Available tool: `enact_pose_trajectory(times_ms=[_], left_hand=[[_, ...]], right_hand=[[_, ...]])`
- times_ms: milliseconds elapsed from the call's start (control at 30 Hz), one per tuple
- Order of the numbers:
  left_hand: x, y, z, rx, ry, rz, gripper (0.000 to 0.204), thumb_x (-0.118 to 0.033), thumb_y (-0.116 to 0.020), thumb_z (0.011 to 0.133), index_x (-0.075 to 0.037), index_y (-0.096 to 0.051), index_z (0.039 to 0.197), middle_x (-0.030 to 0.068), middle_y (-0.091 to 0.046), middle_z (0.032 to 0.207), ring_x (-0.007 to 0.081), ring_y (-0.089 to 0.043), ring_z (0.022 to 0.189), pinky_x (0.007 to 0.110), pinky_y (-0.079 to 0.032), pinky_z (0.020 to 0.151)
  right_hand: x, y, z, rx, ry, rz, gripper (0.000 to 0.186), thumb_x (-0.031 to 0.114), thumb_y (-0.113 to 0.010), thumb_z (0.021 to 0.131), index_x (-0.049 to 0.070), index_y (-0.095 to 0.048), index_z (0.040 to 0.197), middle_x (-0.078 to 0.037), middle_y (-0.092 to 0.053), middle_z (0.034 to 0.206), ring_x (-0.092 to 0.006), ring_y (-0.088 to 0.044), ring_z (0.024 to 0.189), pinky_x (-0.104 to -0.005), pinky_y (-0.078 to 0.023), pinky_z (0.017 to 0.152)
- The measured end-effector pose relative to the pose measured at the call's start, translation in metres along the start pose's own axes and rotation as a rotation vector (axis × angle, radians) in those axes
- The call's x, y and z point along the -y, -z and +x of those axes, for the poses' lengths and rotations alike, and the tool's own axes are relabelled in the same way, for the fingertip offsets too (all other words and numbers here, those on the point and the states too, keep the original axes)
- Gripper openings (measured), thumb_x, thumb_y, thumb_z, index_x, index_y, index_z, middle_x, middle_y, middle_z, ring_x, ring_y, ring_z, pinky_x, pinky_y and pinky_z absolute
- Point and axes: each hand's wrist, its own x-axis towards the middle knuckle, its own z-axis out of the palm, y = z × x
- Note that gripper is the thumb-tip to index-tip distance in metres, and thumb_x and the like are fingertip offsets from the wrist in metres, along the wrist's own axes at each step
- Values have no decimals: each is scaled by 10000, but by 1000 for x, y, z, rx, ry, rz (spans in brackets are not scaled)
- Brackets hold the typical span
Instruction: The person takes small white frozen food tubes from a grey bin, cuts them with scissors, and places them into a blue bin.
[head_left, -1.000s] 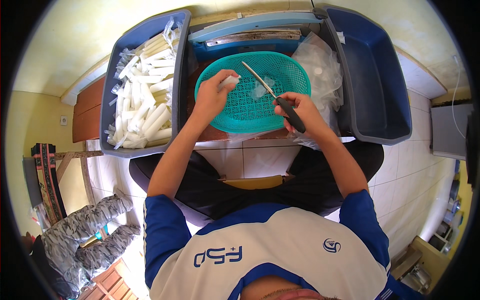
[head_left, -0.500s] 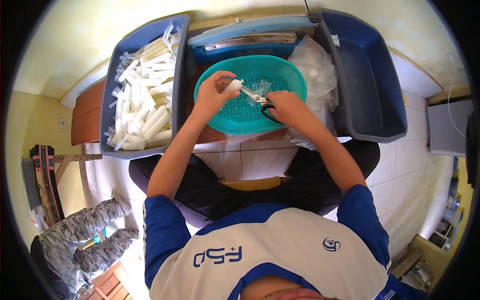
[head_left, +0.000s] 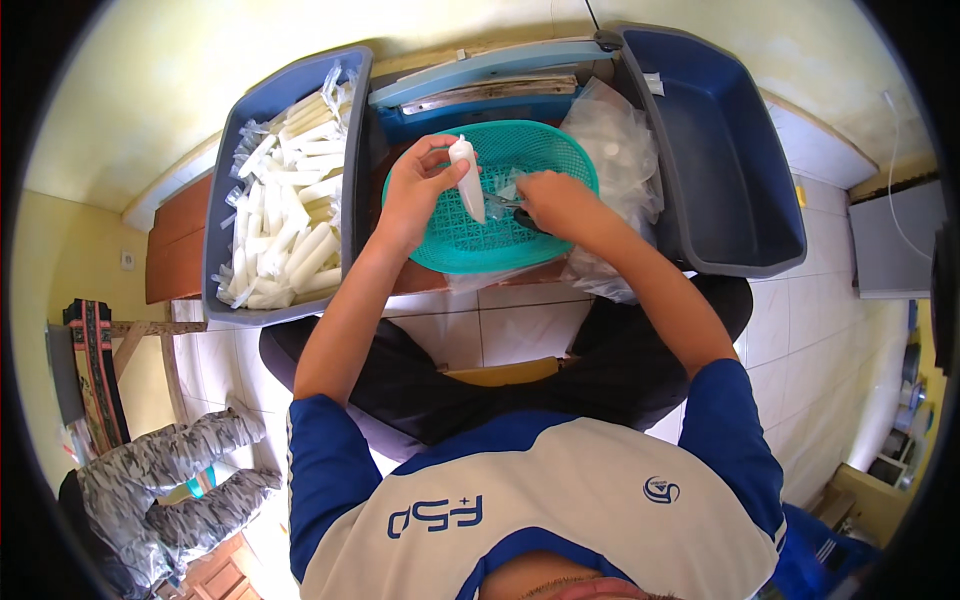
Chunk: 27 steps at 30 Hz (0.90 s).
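My left hand (head_left: 418,190) holds a white, filled plastic tube (head_left: 470,195) upright, with its tied tip at the top, over the left part of the turquoise mesh basket (head_left: 480,264). My right hand (head_left: 560,203) is closed on black-handled scissors (head_left: 524,220) over the basket's right part; the blades are partly hidden. Small clear plastic scraps (head_left: 505,184) are inside the basket. Left of the basket, a grey-blue tub (head_left: 355,130) holds several similar white tubes (head_left: 290,215) in plastic. Clear plastic bags (head_left: 615,150) are heaped at the basket's right.
A dark blue tub (head_left: 735,140) stands on the right, beside the plastic bags. A light blue bar (head_left: 470,65) runs behind the basket. Another person's legs in camouflage trousers (head_left: 180,445) are at lower left. A grey box-like object (head_left: 890,250) stands at far right.
My left hand has turned the tube upright, with its lower end now showing. The scissors have swung down from pointing up-left, and are now more hidden by my right hand.
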Motion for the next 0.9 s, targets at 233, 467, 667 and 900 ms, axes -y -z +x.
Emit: enact_pose_trajectory(times_ms=[233, 467, 667, 900], left_hand=[[-7, -36, 18, 87, -7, -19, 411, -111, -718, 877, -37, -512, 1225, 121, -648, 1082, 187, -650, 946, 326, -518, 856], [-22, -101, 48, 107, 3, -139, 414, -109, -743, 858, -30, -507, 1190, 114, -634, 1056, 189, -648, 938, 317, -553, 819], [-20, -151, 105, 189, 9, -89, 345, -154, -710, 897, -11, -513, 1142, 129, -643, 1058, 204, -650, 953, 305, -542, 843], [-18, -211, 168, 276, -45, 213, 367, -281, -720, 891, -4, -561, 1071, 145, -706, 963, 194, -687, 886, 300, -525, 780]], right_hand=[[5, 48, -14, -225, -23, 852, 351, 174, -695, 896, 12, -584, 1187, -117, -674, 1020, -194, -663, 958, -338, -528, 842], [-21, 80, -38, -251, -134, 901, 438, 125, -705, 885, 8, -508, 1258, -131, -671, 1013, -186, -662, 966, -306, -531, 829], [-84, 105, -58, -576, -246, 972, 284, 63, -719, 858, -44, -588, 1086, -114, -670, 974, -158, -666, 859, -267, -533, 791], [-163, 142, -69, -822, -271, 1351, 225, 60, -650, 921, -31, -590, 1118, -117, -648, 1029, -176, -661, 928, -297, -559, 851]])
